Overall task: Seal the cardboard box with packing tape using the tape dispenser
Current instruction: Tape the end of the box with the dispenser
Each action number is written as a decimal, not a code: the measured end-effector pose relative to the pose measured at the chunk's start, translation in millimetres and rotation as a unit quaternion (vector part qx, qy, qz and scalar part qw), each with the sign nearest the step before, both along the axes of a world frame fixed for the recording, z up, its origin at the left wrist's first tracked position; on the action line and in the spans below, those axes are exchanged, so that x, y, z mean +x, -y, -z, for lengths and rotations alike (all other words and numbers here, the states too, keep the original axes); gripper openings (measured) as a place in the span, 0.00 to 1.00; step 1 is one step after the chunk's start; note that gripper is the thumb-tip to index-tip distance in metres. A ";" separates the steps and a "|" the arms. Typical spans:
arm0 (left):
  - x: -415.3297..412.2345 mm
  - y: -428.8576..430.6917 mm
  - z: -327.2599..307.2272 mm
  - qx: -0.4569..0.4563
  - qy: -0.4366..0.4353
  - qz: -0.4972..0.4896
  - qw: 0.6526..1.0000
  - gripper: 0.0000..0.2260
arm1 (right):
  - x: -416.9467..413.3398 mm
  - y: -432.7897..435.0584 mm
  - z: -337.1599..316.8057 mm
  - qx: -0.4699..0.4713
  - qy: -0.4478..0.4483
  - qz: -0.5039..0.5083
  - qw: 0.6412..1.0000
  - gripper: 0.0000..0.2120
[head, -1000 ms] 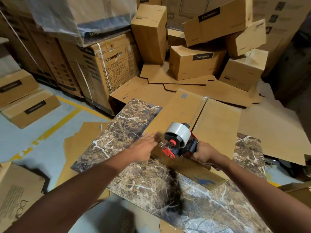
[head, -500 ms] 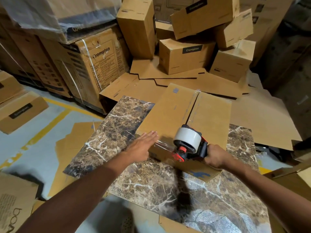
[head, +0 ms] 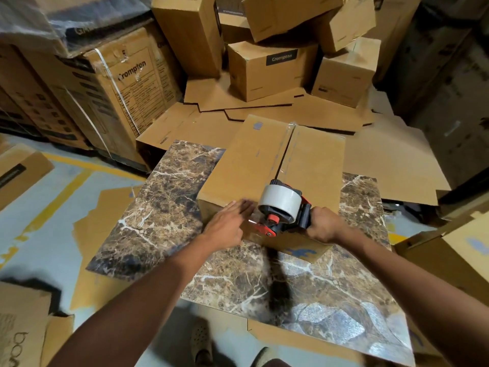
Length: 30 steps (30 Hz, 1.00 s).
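A brown cardboard box (head: 246, 165) lies on a marble-patterned table (head: 164, 207), its two top flaps meeting along a centre seam. My right hand (head: 324, 225) grips the handle of a red and black tape dispenser (head: 283, 210) carrying a clear tape roll, held at the box's near edge over the seam. My left hand (head: 227, 225) lies flat with fingers spread on the near side face of the box, pressing shiny clear tape just left of the dispenser. Some clear tape shows at the seam's far end.
Stacked Crompton cartons (head: 264, 70) and flattened cardboard sheets (head: 383, 160) crowd the floor behind and right of the table. A strapped large carton (head: 124, 96) stands at the left. Grey floor with a yellow line (head: 58, 194) lies left. My sandalled foot (head: 201, 343) shows below.
The dispenser has shifted slightly right along the box's near edge. My left hand has slid along the near face, still pressing the tape. The camera has tilted up.
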State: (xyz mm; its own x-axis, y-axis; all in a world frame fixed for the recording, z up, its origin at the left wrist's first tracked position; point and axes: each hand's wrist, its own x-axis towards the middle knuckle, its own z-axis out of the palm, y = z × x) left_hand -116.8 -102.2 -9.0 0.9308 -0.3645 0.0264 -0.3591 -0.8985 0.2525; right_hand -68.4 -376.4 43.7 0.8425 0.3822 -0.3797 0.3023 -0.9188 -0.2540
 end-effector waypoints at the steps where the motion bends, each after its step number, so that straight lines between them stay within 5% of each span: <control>1: -0.7 0.6 -0.8 0.003 -0.002 -0.006 1.000 0.35 | -0.7 5.8 -1.3 -0.006 0.000 0.002 1.000 0.11; 6: 0.2 0.0 6.5 0.012 -0.016 0.006 1.000 0.35 | -12.7 62.8 -1.7 0.003 -0.009 0.031 0.999 0.22; 10: -4.0 17.2 2.3 0.052 -0.022 0.006 0.998 0.34 | -24.0 74.3 -12.1 0.004 -0.003 0.049 0.999 0.13; 30: -5.2 77.8 17.8 0.039 0.021 0.060 0.997 0.33 | -37.5 135.7 -22.9 -0.081 0.004 0.080 0.994 0.08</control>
